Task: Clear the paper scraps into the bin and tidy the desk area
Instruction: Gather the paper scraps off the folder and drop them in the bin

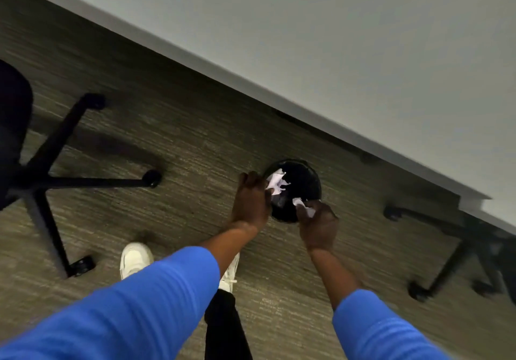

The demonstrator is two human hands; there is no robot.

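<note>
A round black bin [303,181] stands on the carpet just in front of the desk edge. Both my hands hang over its near rim. My left hand [250,199] holds white paper scraps [276,182] over the bin's opening. My right hand [318,227] is closed on another white scrap [303,206] at the bin's right near rim. Whether loose scraps lie inside the bin I cannot tell, since the inside is dark.
The white desk [363,52] runs diagonally across the top right. A black office chair with a star base [50,175] stands at the left, another chair base [458,236] at the right. My white shoes [135,259] stand on the striped carpet below the hands.
</note>
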